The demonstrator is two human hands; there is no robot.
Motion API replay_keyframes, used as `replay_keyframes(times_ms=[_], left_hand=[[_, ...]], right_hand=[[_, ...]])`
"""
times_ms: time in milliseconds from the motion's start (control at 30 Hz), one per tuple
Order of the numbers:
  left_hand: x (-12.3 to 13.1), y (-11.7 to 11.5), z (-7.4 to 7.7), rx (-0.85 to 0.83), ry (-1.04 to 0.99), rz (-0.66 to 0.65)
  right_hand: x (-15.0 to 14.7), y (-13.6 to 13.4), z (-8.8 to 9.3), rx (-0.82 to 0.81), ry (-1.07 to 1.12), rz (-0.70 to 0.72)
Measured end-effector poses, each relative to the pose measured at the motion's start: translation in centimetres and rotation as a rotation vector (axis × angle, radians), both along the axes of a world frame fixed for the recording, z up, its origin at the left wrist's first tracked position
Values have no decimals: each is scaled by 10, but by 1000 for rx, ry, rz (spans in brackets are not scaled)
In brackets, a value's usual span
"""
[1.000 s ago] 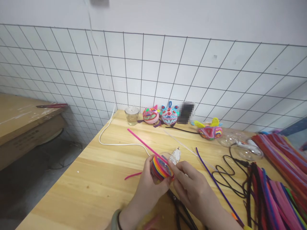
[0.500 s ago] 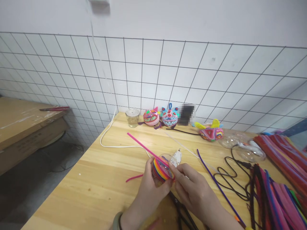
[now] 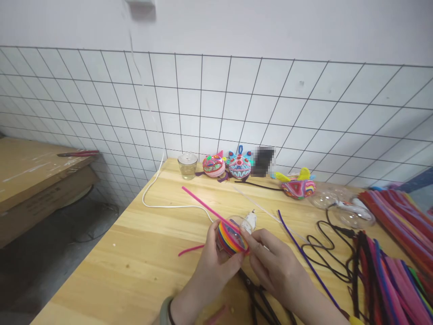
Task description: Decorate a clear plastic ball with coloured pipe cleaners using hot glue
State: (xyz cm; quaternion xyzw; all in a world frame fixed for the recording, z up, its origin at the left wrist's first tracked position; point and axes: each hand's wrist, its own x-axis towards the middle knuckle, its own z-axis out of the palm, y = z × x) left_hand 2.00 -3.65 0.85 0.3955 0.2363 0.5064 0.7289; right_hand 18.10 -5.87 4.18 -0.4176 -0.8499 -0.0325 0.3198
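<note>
While the left hand (image 3: 216,266) curls around a round, rainbow-banded piece (image 3: 230,241) with a clear dome, its thumb along the near side and its fingers around the far left side, the right hand (image 3: 275,257) closes thumb and forefinger on a pink fuzzy strip (image 3: 203,201) at the rim. The piece sits between both hands, over the wooden table (image 3: 135,253). One end of the strip sticks out straight, up and to the left; a second pink length (image 3: 189,250) shows beside the left wrist, its other end hidden. Counted out, there are three decorated figures (image 3: 240,167) near the tiled wall, one glass (image 3: 188,167), one purple strip (image 3: 304,253), one pair of black scissors (image 3: 251,289) partly under the right hand, and two bundles of coloured strips (image 3: 382,280) on the right; the clear shells (image 3: 353,216) overlap too much to count. Both forearms reach in from the bottom edge and angle toward each other, the left wrist wearing a pale bangle (image 3: 164,311), the right hand's back turned up.
</note>
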Motion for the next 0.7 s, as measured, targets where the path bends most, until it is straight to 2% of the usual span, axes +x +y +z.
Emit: replay_keyframes(times_ms=[133,333,500,700], left_hand=[[-2,1,6,-10,-7,6],[-3,4,15,-122,-16,71],[-3,3,17,-249,-16,80],[-5,4,14,-259,78,98]], right_hand=[[3,0,-1,26,-4,7],[2,-2,4,24,-49,17],[2,-2,3,48,-87,29],[5,-1,-4,3,-106,71]])
